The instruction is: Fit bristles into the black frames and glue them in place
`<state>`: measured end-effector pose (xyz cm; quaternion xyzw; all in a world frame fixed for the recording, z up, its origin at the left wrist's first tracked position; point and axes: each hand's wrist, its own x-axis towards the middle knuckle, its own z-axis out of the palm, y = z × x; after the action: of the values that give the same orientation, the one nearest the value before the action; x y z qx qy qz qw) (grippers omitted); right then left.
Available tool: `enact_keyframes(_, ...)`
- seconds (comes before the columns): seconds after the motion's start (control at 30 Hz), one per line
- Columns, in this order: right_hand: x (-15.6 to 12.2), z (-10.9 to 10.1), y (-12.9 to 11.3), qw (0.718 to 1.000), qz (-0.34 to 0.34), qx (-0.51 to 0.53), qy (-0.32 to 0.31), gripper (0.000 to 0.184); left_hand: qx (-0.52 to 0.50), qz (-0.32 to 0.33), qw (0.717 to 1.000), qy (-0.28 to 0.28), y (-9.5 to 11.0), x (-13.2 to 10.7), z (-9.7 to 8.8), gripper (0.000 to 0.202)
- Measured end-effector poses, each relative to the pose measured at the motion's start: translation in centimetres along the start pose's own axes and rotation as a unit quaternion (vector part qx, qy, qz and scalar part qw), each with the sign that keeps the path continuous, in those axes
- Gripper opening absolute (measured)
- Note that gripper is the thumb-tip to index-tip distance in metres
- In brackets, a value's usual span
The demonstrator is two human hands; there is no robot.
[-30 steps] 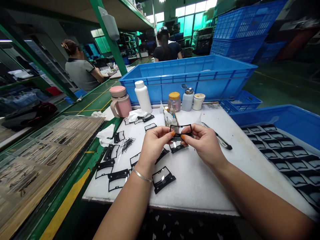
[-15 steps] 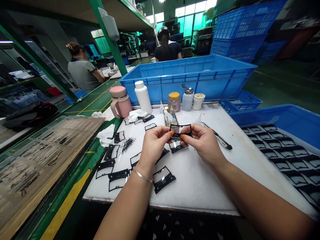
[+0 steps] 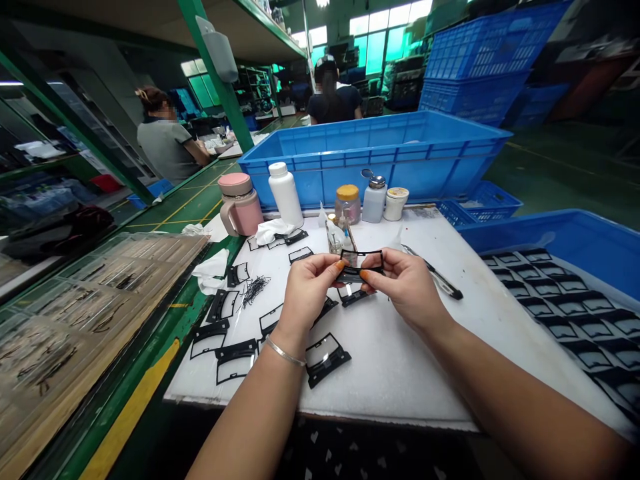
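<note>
Both my hands hold one small black frame with a clear window (image 3: 361, 261) just above the white work mat (image 3: 400, 360). My left hand (image 3: 306, 288) pinches its left end and my right hand (image 3: 407, 287) pinches its right end, fingers closed on it. More black frames (image 3: 325, 357) lie scattered on the mat under and left of my hands. A small heap of thin metal pins (image 3: 255, 288) lies to the left.
Behind my hands stand a pink mug (image 3: 240, 203), a white bottle (image 3: 285, 193), a yellow-lidded jar (image 3: 349, 202) and a pump dispenser (image 3: 374, 197). A pen (image 3: 435, 272) lies to the right. Blue crates (image 3: 380, 153) stand behind, a frame-filled tray (image 3: 570, 300) at right. Two people work at the back.
My hands and the frame stay almost where they were. The view has shifted slightly.
</note>
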<state>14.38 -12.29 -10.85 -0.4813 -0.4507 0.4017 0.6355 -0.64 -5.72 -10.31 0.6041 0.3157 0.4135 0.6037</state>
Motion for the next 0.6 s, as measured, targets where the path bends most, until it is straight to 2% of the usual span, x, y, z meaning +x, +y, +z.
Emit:
enact_keyframes(0.3, -0.02, -0.1, -0.22, 1.0, -0.014, -0.007, 0.005, 0.009, 0.003, -0.001, 1.0, -0.018, 0.43, -0.3, -0.23, 0.024)
enact_keyframes(0.6, -0.01, 0.07, -0.21, 1.0, 0.012, 0.0, 0.007, 0.02, 0.022, 0.012, 1.0, 0.009, 0.39, -0.14, -0.14, 0.024)
